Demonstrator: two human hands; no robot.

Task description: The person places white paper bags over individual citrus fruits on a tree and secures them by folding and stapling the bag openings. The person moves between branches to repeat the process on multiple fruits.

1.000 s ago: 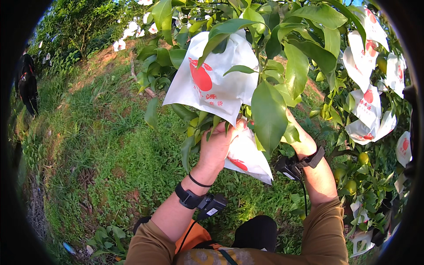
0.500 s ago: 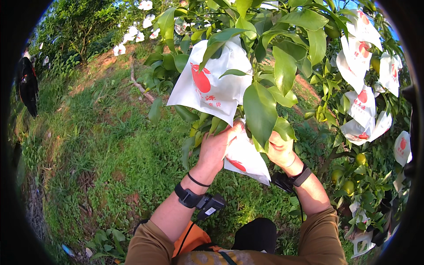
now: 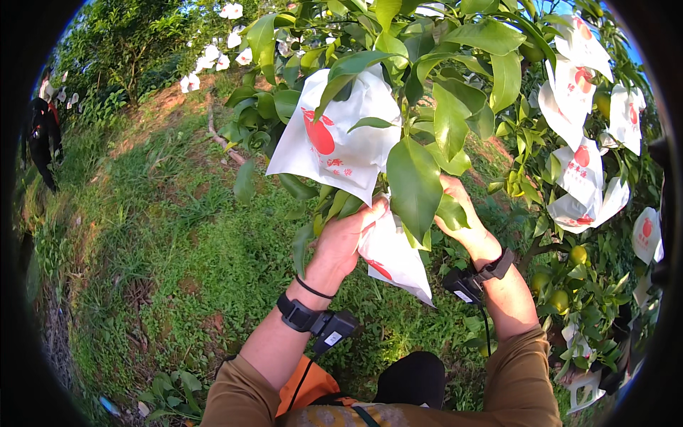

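My left hand (image 3: 344, 233) pinches the upper end of a small white fruit bag (image 3: 395, 257) with a red print, which hangs down at a slant below the leaves. Just above it, a larger white fruit bag (image 3: 341, 135) hangs on the same branch, a few leaves lying across its front. To the right of the small bag, my right hand (image 3: 466, 219) reaches up among the foliage, apart from the bag. Broad green leaves (image 3: 415, 186) cover its fingertips, so whether they hold anything is hidden.
More white bags (image 3: 580, 174) hang on the branches at the right, with yellow-green citrus fruits (image 3: 560, 300) below them. A person in dark clothes (image 3: 43, 139) is at the far left. Grass (image 3: 213, 263) covers the slope, and a white plastic stool (image 3: 585, 391) is at the lower right.
My right hand has moved upward behind the leaves, away from the small bag. My left hand keeps its hold on the bag, which has shifted slightly downward.
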